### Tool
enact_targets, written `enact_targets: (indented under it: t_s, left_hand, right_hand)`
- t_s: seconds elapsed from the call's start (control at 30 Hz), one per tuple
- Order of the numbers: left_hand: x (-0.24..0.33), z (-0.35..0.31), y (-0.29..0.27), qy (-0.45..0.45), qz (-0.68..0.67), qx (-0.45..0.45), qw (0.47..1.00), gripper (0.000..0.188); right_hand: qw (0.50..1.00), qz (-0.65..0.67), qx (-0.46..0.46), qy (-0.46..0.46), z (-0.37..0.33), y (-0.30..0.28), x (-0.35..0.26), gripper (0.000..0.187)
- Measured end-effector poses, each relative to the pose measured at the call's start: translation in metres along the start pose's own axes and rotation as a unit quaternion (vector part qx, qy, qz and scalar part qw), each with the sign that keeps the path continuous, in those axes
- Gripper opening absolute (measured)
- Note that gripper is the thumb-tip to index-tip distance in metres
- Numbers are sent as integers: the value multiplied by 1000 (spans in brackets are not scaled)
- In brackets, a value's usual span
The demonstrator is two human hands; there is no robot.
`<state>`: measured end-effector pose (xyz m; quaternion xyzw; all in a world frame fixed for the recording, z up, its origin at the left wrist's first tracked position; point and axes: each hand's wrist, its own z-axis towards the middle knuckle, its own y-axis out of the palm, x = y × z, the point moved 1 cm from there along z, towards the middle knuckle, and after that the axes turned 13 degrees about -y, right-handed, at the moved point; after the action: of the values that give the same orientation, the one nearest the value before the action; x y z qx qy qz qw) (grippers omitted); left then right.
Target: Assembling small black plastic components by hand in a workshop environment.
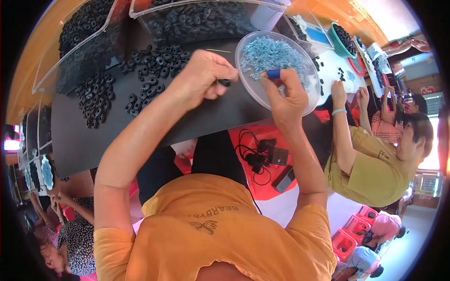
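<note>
My left hand (202, 77) is closed above the dark table, with a small black plastic part (224, 83) between its thumb and fingers. A round clear tub (247, 86) stands right of it, holding many tiny light-blue translucent pieces (274, 54). Over the tub's near side, my right hand (288, 96) pinches with thumb and forefinger. A blue wrap (273, 73) covers part of that forefinger. Whatever the pinch holds is too small to name. Loose black parts (157, 61) lie in piles left of my left hand.
Clear bins full of black parts (197, 21) line the table's far side. A thin yellow stick (218, 50) lies behind my left hand. On my right a co-worker (370, 159) sits close by. A red stool (262, 182) below holds black cables and boxes.
</note>
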<state>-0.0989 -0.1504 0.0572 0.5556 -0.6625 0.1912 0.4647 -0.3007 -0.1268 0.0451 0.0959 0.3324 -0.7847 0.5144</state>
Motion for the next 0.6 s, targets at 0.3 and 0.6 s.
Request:
enact_targets:
  t_s: [0.3,0.6]
  left_hand:
    - [-19,-34,-57,161,535,243,793,13]
    - [-30,-44,-57,230,652,327,645,19]
  right_hand:
    - [997,8,16,69,-2,2,-5,13]
    - [995,48,-11,91,-4,18,-24,13]
